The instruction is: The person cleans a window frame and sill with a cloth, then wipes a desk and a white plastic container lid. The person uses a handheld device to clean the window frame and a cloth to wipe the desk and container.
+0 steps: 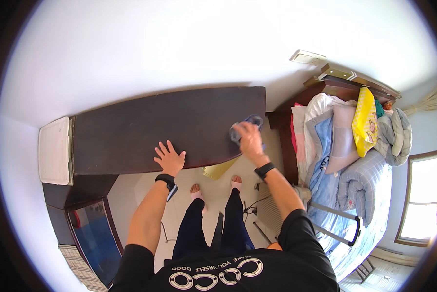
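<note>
A long, dark brown wooden tabletop stretches before me along the white wall. My left hand rests near its front edge, fingers spread and holding nothing. At the tabletop's right end, my right hand presses on a bunched blue-grey cloth. Part of the cloth shows on either side of the fingers, and some reaches the table's edge. The right hand looks slightly blurred. Both wrists wear dark bands.
A white plastic lid or tray stands at the table's left end. Below it is a glass-fronted cabinet. On the right, a bed holds folded quilts, a pillow and a yellow bag. A suitcase handle juts up beside me.
</note>
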Motion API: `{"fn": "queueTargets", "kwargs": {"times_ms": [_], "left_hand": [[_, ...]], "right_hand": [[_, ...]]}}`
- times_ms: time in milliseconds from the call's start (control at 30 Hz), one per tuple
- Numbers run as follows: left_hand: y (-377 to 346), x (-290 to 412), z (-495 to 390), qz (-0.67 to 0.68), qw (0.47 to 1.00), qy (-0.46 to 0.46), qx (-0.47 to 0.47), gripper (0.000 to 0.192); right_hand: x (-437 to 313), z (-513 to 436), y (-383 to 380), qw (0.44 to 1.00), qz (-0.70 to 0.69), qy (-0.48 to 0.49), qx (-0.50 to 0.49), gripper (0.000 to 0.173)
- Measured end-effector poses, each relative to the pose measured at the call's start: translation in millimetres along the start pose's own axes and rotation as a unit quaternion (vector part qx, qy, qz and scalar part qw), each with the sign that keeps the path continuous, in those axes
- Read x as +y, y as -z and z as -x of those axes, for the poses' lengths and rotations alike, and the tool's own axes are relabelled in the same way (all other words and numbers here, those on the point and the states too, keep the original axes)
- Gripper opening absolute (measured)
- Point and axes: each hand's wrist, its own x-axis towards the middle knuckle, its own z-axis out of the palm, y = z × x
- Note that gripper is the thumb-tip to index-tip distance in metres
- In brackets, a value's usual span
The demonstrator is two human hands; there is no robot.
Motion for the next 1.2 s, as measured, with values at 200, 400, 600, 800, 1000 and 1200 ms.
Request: {"fn": "queueTargets", "kwargs": {"times_ms": [200,400,600,800,1000,1200], "left_hand": [[-47,29,-10,0.038,0.992,0.116,0.007,0.094],[-67,42,-15,-0.027,0.989,0.130,0.067,0.097],[-58,38,-19,-0.027,0.987,0.154,-0.034,0.098],[-55,41,-21,-0.080,0.981,0.167,-0.053,0.098],[-56,37,-20,-0.064,0.984,0.162,-0.044,0.098],[-58,37,-19,-0.046,0.985,0.161,-0.033,0.099]], "right_hand": [[-16,41,-66,0.992,-0.023,0.102,-0.069,0.057],[89,16,-56,0.987,0.025,0.109,-0.113,0.051],[190,-64,-54,0.998,0.051,-0.045,0.015,0.052],[82,21,-66,0.974,-0.095,0.029,-0.201,0.041],[129,-8,-58,0.980,-0.032,0.164,-0.111,0.040],[185,-115,-63,0.996,0.046,-0.074,0.032,0.053]]}}
